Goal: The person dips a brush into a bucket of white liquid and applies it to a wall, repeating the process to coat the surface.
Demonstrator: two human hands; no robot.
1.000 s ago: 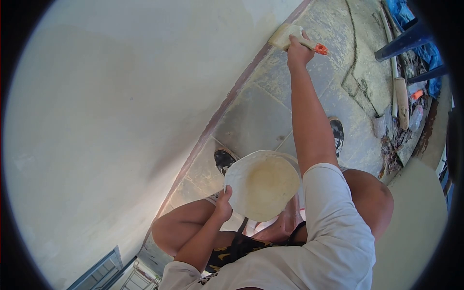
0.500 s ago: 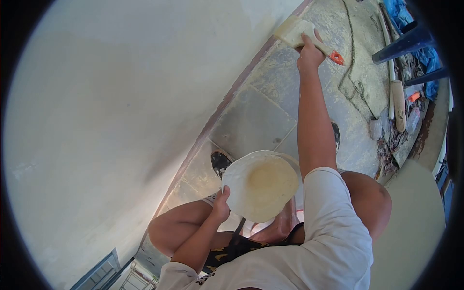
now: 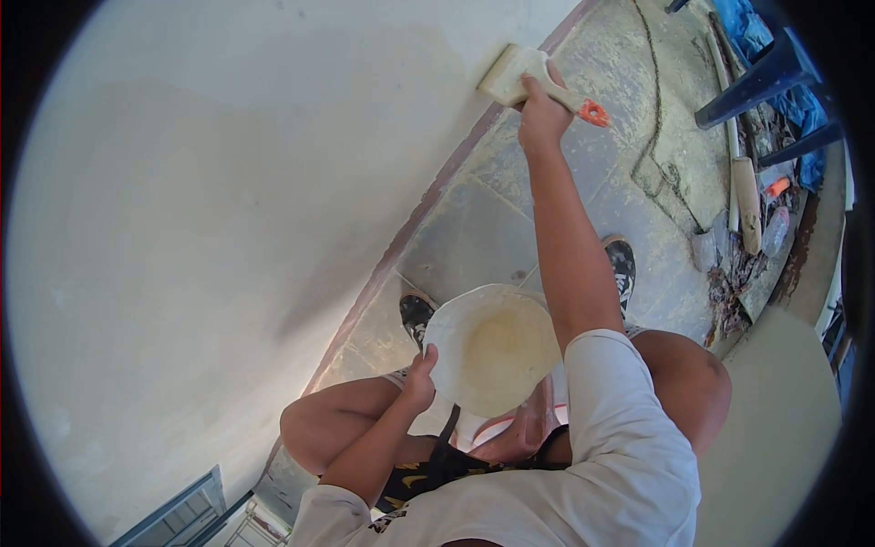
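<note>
A wide paintbrush [image 3: 527, 77] with a pale handle and an orange-red tip is in my right hand [image 3: 544, 114]. Its bristles lie against or very close to the lower part of the pale wall [image 3: 228, 182]; contact is hard to tell. Down by my knees, my left hand [image 3: 420, 378] grips the rim of a white, roundish bucket [image 3: 456, 342], thumb on the near edge and fingers hidden outside. Creamy, pale yellow liquid [image 3: 506, 351] sits at the bottom of it.
A dark reddish strip [image 3: 401, 239] runs where wall meets the stained tile floor [image 3: 474, 228]. To the right lie a cord [image 3: 654, 137], blue plastic legs [image 3: 761, 91], a blue sheet [image 3: 743, 27], a pale cylinder [image 3: 747, 205] and debris. My shoes [image 3: 620, 269] rest on the floor.
My right hand has moved the paintbrush left and slightly down, from over the floor's edge onto or near the wall. My left hand and the bucket stay nearly in place.
</note>
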